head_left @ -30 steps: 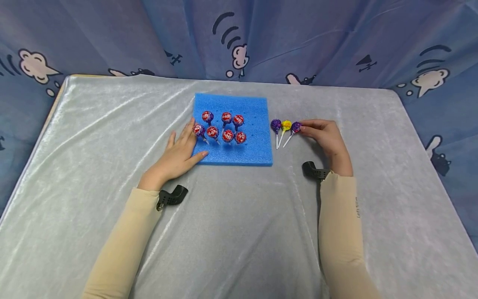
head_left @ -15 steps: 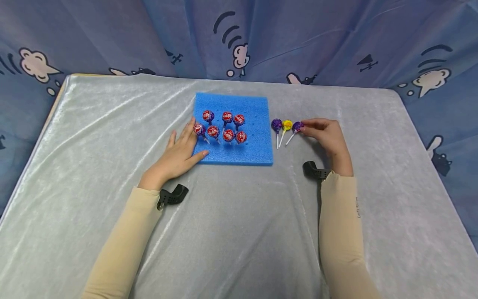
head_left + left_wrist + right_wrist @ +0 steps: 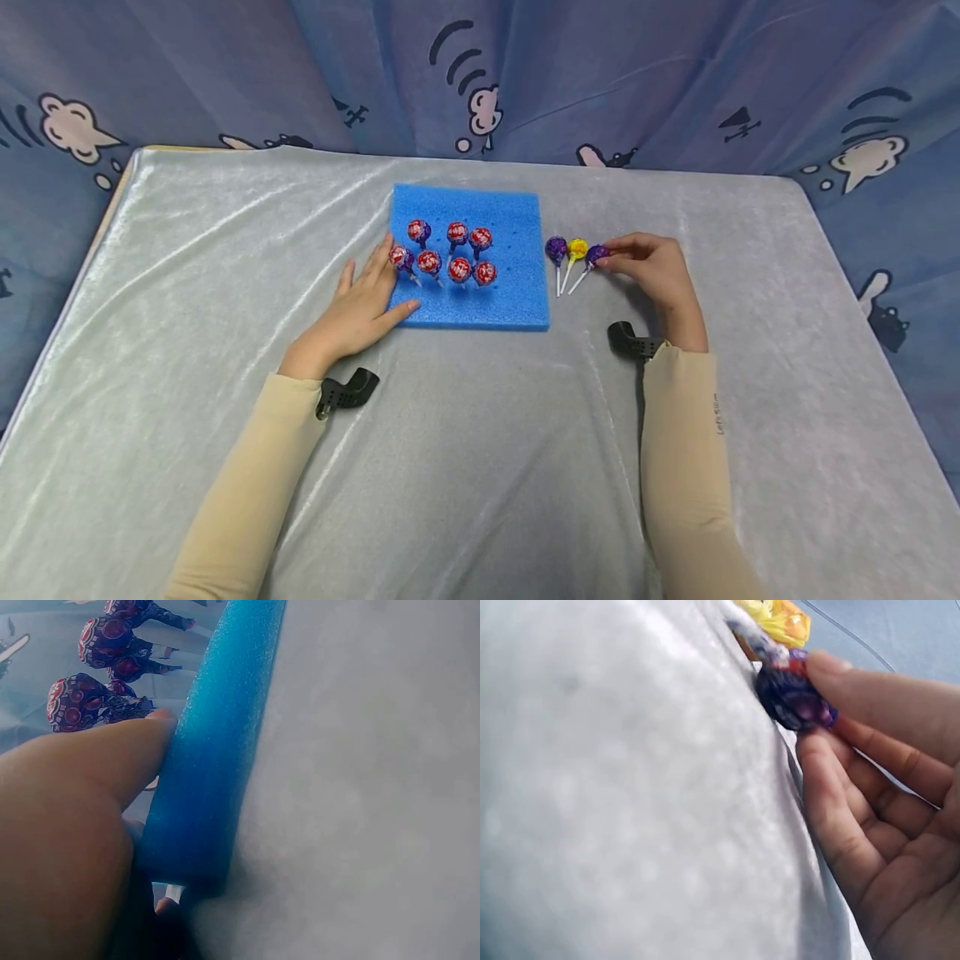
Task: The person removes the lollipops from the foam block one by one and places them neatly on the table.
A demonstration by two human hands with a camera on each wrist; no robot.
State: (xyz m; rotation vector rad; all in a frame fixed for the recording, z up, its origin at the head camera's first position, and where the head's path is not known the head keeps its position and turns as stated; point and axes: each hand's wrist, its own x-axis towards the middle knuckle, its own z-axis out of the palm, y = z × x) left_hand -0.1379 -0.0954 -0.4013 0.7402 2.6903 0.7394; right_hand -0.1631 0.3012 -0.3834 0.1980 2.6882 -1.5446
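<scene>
Seven lollipops in red-and-purple wrappers stand on their sticks in a blue foam block in the head view, three in the back row and four in the front, some of them tilted. The person's left hand lies at the block's left side, fingers straight and thumb spread wide over the near left corner. Just beyond the block's right edge, a purple-wrapped lollipop and a yellow-wrapped lollipop lie side by side on the pale grey cloth, sticks pointing toward the person. Right beside the yellow one, the right hand pinches the head of a second purple lollipop (whether its stick touches the cloth is hard to tell), the grip narrow. From the left wrist, the thumb tip meets the foam's edge near the wrapped heads, and the other fingers are mostly hidden. From the right wrist, thumb and fingertips close on the dark purple wrapper from opposite sides, with the yellow wrapper just behind it, partly cut off by the frame.
</scene>
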